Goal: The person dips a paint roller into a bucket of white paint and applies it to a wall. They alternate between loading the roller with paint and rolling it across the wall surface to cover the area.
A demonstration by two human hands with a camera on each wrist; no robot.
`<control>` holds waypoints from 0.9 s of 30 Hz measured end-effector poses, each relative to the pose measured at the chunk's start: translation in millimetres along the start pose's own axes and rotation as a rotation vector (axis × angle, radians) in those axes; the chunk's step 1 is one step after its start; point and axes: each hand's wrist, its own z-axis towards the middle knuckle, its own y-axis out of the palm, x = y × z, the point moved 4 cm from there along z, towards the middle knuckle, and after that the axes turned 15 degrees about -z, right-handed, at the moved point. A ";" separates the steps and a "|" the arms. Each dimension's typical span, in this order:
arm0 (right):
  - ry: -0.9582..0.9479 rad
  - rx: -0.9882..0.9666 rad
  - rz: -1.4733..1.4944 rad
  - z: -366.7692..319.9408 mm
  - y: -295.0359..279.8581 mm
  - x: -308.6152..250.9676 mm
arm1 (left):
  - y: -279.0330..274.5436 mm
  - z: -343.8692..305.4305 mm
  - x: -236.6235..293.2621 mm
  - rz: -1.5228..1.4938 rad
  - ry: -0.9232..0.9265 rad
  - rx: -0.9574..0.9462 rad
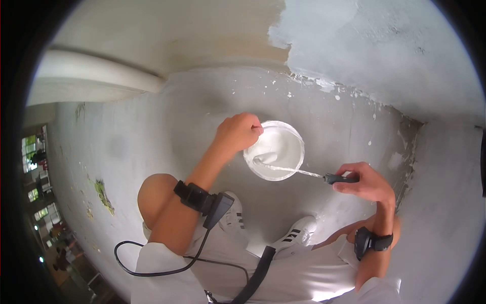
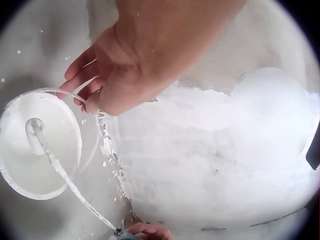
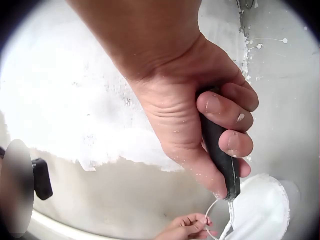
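A white bucket (image 1: 298, 147) with white paint in it stands on the grey floor. My left hand (image 1: 239, 133) pinches its thin handle (image 2: 67, 93) beside the rim, fingers curled round it in the left wrist view. My right hand (image 1: 365, 183) grips the black handle (image 3: 218, 145) of a small roller, whose paint-coated rod (image 1: 298, 171) crosses the bucket's rim. The roller's head (image 1: 267, 157) lies in the bucket, against the paint. White specks dot my right fingers (image 3: 234, 142).
A partly white-painted wall (image 1: 374, 45) rises beyond the bucket, with paint drips along its foot. A pale pipe (image 1: 101, 76) runs at the upper left. Two striped shoes (image 1: 298, 234) are below the bucket, and debris (image 1: 104, 195) lies at left.
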 end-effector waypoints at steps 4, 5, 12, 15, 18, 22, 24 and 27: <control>0.013 -0.129 0.167 4.6 5.2 10.2 | -10.2 1.5 -30.0 -0.354 -0.224 -0.022; -0.005 -0.113 0.212 7.7 8.4 10.8 | -12.3 0.5 -38.0 -0.425 -0.233 -0.025; -0.007 -0.013 0.436 38.5 35.7 18.9 | -23.9 -12.3 -44.8 -0.750 -0.215 0.071; 0.099 0.017 0.524 43.9 34.8 8.5 | -22.0 -13.1 -42.6 -0.745 -0.228 0.129; 0.158 0.065 0.457 42.6 33.1 -4.3 | -21.3 -12.9 -38.8 -0.751 -0.199 0.224; 0.193 0.102 0.428 37.7 25.0 -7.6 | -26.9 -12.8 -25.6 -0.703 -0.145 0.271; 0.194 0.101 0.439 39.8 26.7 -5.4 | -28.6 -13.7 -16.2 -0.688 -0.144 0.273; 0.170 0.146 0.428 42.5 30.3 -8.4 | -30.8 -10.1 -18.9 -0.620 -0.150 0.308</control>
